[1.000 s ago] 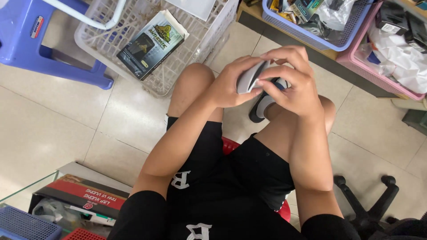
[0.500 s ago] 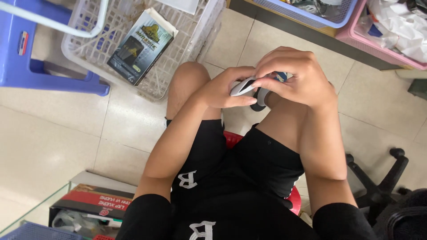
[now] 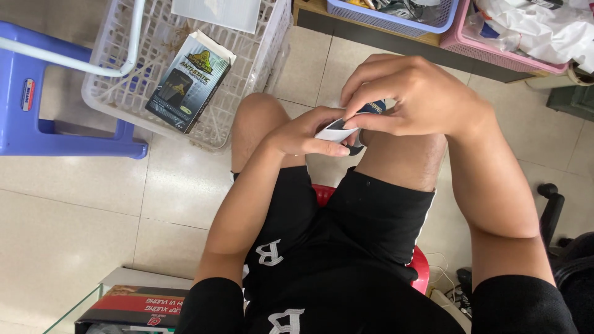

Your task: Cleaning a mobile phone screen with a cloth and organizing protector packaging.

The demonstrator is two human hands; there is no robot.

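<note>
I sit on a red stool (image 3: 421,266) in black shorts, looking down at my lap. Between my knees both hands hold a small white and dark object (image 3: 339,128), mostly hidden by my fingers. My left hand (image 3: 306,133) grips it from below and the left. My right hand (image 3: 411,96) covers it from above, fingertips pinching its top edge.
A white plastic basket (image 3: 124,105) on the tiled floor ahead holds a dark flat package (image 3: 185,80). A blue stool (image 3: 37,105) stands at the left. Blue (image 3: 396,18) and pink (image 3: 489,52) baskets sit at the top right. A red-and-black box (image 3: 139,303) lies at the lower left, a black chair base (image 3: 554,210) at the right.
The view has tilted and moved closer. My hands stay together on the object; my right hand has shifted over its top, hiding more of it.
</note>
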